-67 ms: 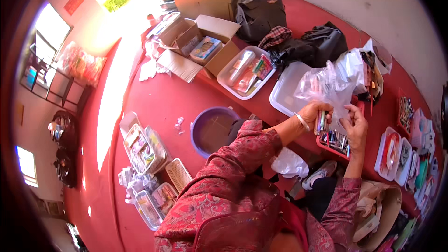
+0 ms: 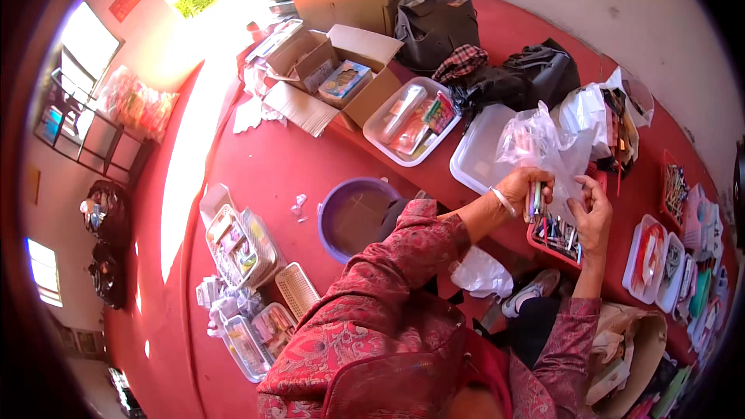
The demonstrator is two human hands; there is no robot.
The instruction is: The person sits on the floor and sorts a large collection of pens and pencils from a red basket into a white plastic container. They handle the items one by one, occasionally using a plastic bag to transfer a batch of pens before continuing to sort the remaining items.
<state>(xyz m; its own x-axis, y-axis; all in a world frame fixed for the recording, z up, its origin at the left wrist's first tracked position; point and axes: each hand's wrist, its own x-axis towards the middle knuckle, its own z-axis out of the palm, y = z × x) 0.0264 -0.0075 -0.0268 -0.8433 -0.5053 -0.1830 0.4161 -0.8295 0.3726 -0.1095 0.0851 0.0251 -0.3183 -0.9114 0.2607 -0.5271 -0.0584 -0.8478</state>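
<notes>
My left hand [image 2: 521,188], with a white bracelet at the wrist, is closed around a small bunch of pens [image 2: 535,200] in pale green, purple and other colours. They point down over a red basket [image 2: 560,258] filled with many loose pens. A crumpled clear plastic bag [image 2: 535,140] lies just beyond both hands, its edge reaching between them. To its right, my right hand [image 2: 594,209] is half curled with thumb and forefinger apart, close to the bag's edge; whether it touches the film I cannot tell.
Behind the bag sits a white plastic tray [image 2: 475,157]. A clear box of packaged stationery [image 2: 411,157], an opened cardboard box [image 2: 374,101] and black bags [image 2: 535,70] stand farther back. A purple basin [image 2: 322,226] is to the left; a paper bag [image 2: 648,341] sits lower right.
The view has shifted very slightly. Both hands and the pens stay practically where they were.
</notes>
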